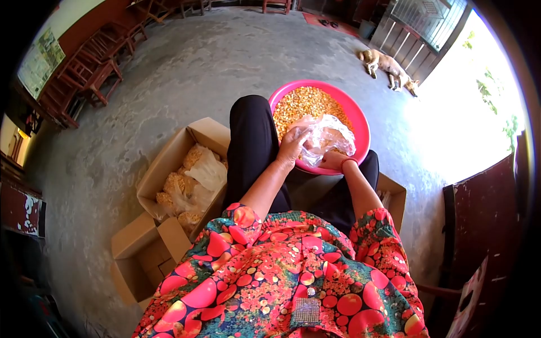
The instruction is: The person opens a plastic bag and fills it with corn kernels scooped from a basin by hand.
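A pink basin (365,135) full of yellow-orange corn kernels (310,103) sits in front of my knees. Over its near half, a clear plastic bag (329,134) is spread, crumpled and shiny. My left hand (292,145) grips the bag's left side. At the bag's lower right, my right hand (333,160), with a red bracelet at the wrist, is curled inside the basin's near rim. A few kernels show by its fingers, but the fingertips are hidden.
Left of my leg, a cardboard box (163,155) holds several filled plastic bags (179,183). A smaller cardboard box (135,239) stands open beside it. Another box (394,191) is partly visible at right. A dog (389,66) lies near the doorway; wooden chairs (93,73) line the left wall.
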Demonstrator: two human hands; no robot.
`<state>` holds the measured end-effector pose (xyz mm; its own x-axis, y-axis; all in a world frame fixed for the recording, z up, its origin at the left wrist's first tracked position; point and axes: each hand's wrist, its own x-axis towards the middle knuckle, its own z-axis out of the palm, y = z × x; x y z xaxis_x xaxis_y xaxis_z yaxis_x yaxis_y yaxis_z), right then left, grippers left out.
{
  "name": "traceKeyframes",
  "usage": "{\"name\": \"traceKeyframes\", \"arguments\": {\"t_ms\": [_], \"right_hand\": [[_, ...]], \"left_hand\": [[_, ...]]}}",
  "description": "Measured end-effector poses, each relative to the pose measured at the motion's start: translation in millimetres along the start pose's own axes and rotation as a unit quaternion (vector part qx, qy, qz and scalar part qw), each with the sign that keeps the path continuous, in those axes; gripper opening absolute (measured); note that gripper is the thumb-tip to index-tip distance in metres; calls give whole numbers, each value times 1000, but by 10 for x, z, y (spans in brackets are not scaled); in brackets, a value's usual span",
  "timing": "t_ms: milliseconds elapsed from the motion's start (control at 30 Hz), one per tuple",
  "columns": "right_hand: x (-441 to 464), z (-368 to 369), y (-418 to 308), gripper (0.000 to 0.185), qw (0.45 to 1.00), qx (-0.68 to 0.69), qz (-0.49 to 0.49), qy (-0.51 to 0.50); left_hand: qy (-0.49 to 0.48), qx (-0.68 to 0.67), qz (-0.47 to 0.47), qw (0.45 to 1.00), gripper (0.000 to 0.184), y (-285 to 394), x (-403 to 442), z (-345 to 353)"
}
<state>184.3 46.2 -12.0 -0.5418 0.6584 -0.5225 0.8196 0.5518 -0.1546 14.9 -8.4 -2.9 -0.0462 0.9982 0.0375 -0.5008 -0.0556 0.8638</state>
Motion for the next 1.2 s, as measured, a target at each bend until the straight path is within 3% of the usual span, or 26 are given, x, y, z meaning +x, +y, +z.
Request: {"name": "traceKeyframes", "arguments": {"t_ms": [100, 233, 300, 367, 400, 433, 467, 533, 567, 633, 867, 933, 1067, 1133, 1200], "right_hand": [[36, 72, 62, 40, 997, 49, -51, 44], [-55, 4, 6, 38, 995, 48, -45, 81], [-112, -99, -34, 32, 978, 206, 14, 1], [-76, -73, 37, 29, 966, 256, -3, 32], [-66, -55, 70, 27, 950, 305, -21, 64], [-76, -8, 95, 24, 900, 430, -2, 69], [-157, -52, 31, 24, 900, 430, -2, 69], [-346, -214, -157, 20, 784, 611, 58, 87], [-278, -159, -79, 20, 785, 611, 58, 86], [-108, -15, 142, 17, 666, 743, 3, 66], [-216, -82, 77, 17, 619, 778, 43, 101], [-155, -32, 130, 17, 570, 811, 29, 130], [-200, -46, 199, 16, 566, 816, 21, 116], [-214, -59, 170, 16, 501, 851, 40, 152], [-141, 18, 260, 17, 490, 856, 28, 163]], "left_hand": [[-4, -13, 25, 1000, 25, -26, 16, 7], [-11, -5, 18, 1000, 26, -27, 11, -12], [-14, -10, 23, 1000, 26, -22, 13, -9], [-12, -14, 24, 1000, 26, -22, 13, -7], [-11, -18, 26, 999, 26, -24, 11, -2], [-11, -20, 25, 999, 26, -26, 12, 5], [-10, -22, 28, 999, 25, -31, 16, 7], [-9, -25, 31, 999, 23, -30, 13, -4], [-8, -18, 17, 1000, 22, -14, 3, -8], [-9, -11, 4, 1000, 20, 23, -19, 6], [-6, -18, 17, 1000, 17, 10, -9, 12], [-4, -21, 29, 999, 17, -2, -10, 16], [-6, -22, 43, 999, 19, 3, -8, 25], [-4, -22, 45, 999, 20, -9, 2, 22], [-19, -22, 57, 998, 22, -18, 15, 22]]}}
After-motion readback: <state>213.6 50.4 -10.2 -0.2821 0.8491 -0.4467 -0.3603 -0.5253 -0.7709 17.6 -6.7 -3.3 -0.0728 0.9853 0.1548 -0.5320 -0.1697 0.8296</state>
